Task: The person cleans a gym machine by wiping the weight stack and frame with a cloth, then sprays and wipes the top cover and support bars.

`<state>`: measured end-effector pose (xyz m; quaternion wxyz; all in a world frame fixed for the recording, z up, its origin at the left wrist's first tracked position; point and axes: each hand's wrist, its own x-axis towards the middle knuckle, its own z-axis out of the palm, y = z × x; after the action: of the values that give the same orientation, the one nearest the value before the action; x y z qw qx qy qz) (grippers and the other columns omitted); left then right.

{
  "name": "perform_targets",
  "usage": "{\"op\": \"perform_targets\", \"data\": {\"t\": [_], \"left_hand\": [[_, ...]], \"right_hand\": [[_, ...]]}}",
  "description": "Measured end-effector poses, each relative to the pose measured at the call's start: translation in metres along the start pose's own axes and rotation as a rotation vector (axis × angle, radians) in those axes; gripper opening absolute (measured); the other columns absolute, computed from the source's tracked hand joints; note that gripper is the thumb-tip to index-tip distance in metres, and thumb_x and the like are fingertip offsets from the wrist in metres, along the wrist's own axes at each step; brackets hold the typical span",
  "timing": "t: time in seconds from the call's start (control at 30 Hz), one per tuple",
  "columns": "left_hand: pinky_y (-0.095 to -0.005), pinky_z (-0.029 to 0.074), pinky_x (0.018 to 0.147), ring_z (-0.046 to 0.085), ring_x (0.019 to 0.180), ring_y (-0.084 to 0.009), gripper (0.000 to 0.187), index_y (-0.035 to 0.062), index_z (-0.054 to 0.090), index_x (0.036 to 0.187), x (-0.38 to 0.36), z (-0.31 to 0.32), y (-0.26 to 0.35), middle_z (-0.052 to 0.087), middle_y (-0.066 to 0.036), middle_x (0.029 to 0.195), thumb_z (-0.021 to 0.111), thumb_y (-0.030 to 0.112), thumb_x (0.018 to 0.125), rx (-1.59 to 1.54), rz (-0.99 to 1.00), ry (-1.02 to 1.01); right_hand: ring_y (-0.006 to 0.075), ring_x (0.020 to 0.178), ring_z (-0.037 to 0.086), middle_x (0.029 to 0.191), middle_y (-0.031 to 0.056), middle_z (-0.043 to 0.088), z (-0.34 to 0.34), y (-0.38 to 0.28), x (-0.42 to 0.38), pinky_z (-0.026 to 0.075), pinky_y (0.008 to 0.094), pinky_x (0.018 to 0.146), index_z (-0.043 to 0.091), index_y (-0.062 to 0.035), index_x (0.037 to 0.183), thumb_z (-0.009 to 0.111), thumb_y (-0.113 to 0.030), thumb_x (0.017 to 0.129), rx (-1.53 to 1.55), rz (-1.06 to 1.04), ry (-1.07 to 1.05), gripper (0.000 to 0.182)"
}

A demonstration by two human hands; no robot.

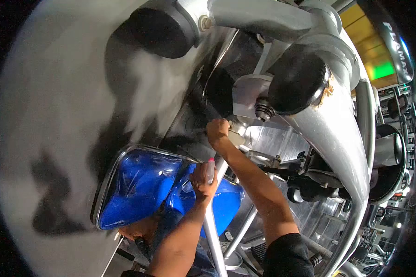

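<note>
My left hand (203,180) is closed around a small clear bottle (211,170) with a pink tip, beside a silver tube (211,221) and in front of a blue padded seat (138,189). Farther up, my right hand (218,131) has its fingers curled at a light metal part (235,134) of the machine frame. Whatever those fingers hold, if anything, is hidden. The seat pads look covered in clear plastic.
A thick silver frame tube (333,124) with a black end cap (298,85) crosses the upper right. Another black cap (159,30) sits at the top. A grey wall (55,92) stands at left, and more gym machines (383,157) at right.
</note>
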<state>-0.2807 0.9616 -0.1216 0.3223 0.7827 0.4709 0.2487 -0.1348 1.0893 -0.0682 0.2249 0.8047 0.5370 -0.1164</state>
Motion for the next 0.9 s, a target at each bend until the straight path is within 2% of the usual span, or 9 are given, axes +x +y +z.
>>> {"op": "perform_targets", "data": {"t": [0.07, 0.13, 0.37, 0.47, 0.63, 0.7, 0.8, 0.83, 0.9], "left_hand": [[-0.0476, 0.046, 0.072, 0.060, 0.085, -0.0360, 0.017, 0.0104, 0.062, 0.097, -0.001, 0.004, -0.003, 0.062, -0.014, 0.090, 0.063, 0.022, 0.085, 0.045, 0.014, -0.011], [-0.0501, 0.040, 0.077, 0.058, 0.094, -0.0352, 0.032, 0.0072, 0.059, 0.103, -0.003, 0.005, -0.005, 0.060, -0.015, 0.101, 0.065, 0.033, 0.086, -0.059, -0.066, 0.015], [-0.0509, 0.040, 0.077, 0.058, 0.097, -0.0363, 0.035, 0.0064, 0.059, 0.109, -0.008, 0.013, -0.016, 0.060, -0.016, 0.101, 0.066, 0.032, 0.086, -0.012, 0.023, 0.028], [-0.0510, 0.040, 0.078, 0.058, 0.096, -0.0378, 0.038, 0.0060, 0.059, 0.112, -0.006, 0.009, -0.012, 0.060, -0.017, 0.104, 0.067, 0.032, 0.086, -0.024, 0.027, 0.110], [-0.0514, 0.040, 0.080, 0.058, 0.097, -0.0379, 0.035, 0.0068, 0.060, 0.112, -0.003, 0.005, -0.011, 0.060, -0.017, 0.104, 0.066, 0.029, 0.087, -0.087, 0.086, 0.138], [-0.0509, 0.041, 0.080, 0.058, 0.097, -0.0377, 0.035, 0.0068, 0.060, 0.112, -0.001, 0.002, -0.006, 0.061, -0.017, 0.103, 0.066, 0.029, 0.087, -0.060, 0.040, 0.102], [-0.0498, 0.042, 0.080, 0.059, 0.099, -0.0371, 0.035, 0.0069, 0.060, 0.111, 0.001, -0.004, 0.000, 0.061, -0.016, 0.104, 0.068, 0.030, 0.086, -0.042, -0.023, 0.043], [-0.0491, 0.042, 0.080, 0.059, 0.099, -0.0368, 0.036, 0.0069, 0.060, 0.111, 0.002, -0.005, 0.001, 0.061, -0.016, 0.105, 0.069, 0.031, 0.085, -0.050, -0.041, 0.020], [-0.0487, 0.043, 0.081, 0.059, 0.100, -0.0364, 0.037, 0.0075, 0.060, 0.111, 0.000, -0.002, -0.002, 0.062, -0.016, 0.106, 0.070, 0.031, 0.084, 0.030, 0.001, 0.046]], "right_hand": [[0.0250, 0.098, 0.069, 0.101, 0.0062, 0.073, 0.002, 0.006, -0.016, 0.052, 0.0371, 0.077, 0.074, -0.0152, 0.099, 0.061, -0.021, 0.089, 0.023, -0.022, 0.019, 0.018], [0.0240, 0.099, 0.067, 0.104, 0.0061, 0.070, 0.011, 0.018, -0.045, 0.050, 0.0369, 0.082, 0.071, -0.0140, 0.101, 0.059, -0.022, 0.089, -0.080, -0.152, 0.240, 0.019], [0.0289, 0.101, 0.065, 0.109, 0.0099, 0.067, -0.002, 0.076, -0.107, 0.051, 0.0417, 0.082, 0.068, -0.0103, 0.103, 0.055, -0.017, 0.089, 0.085, -0.096, 0.048, 0.020], [0.0283, 0.090, 0.069, 0.108, 0.0127, 0.069, 0.019, 0.088, -0.098, 0.055, 0.0405, 0.070, 0.070, -0.0126, 0.105, 0.056, -0.014, 0.087, -0.023, -0.058, 0.281, 0.023], [0.0270, 0.081, 0.070, 0.095, 0.0079, 0.071, 0.052, 0.089, -0.068, 0.055, 0.0400, 0.069, 0.071, -0.0141, 0.099, 0.058, -0.015, 0.087, 0.039, -0.165, 0.613, 0.018], [0.0234, 0.081, 0.070, 0.088, 0.0059, 0.071, 0.063, 0.076, -0.051, 0.054, 0.0363, 0.065, 0.071, -0.0142, 0.100, 0.059, -0.016, 0.087, -0.455, -0.213, 0.564, 0.018], [0.0198, 0.080, 0.071, 0.084, 0.0033, 0.072, 0.108, 0.052, -0.005, 0.053, 0.0327, 0.064, 0.072, -0.0150, 0.100, 0.061, -0.018, 0.086, -0.031, -0.166, 0.845, 0.018], [0.0198, 0.080, 0.071, 0.084, 0.0033, 0.072, 0.105, 0.046, 0.004, 0.053, 0.0327, 0.064, 0.072, -0.0150, 0.100, 0.061, -0.018, 0.086, -0.029, -0.164, 0.847, 0.018], [0.0201, 0.089, 0.070, 0.093, 0.0031, 0.072, 0.046, 0.029, 0.012, 0.052, 0.0328, 0.069, 0.072, -0.0154, 0.103, 0.063, -0.019, 0.086, -0.088, -0.058, 0.213, 0.020]]}}
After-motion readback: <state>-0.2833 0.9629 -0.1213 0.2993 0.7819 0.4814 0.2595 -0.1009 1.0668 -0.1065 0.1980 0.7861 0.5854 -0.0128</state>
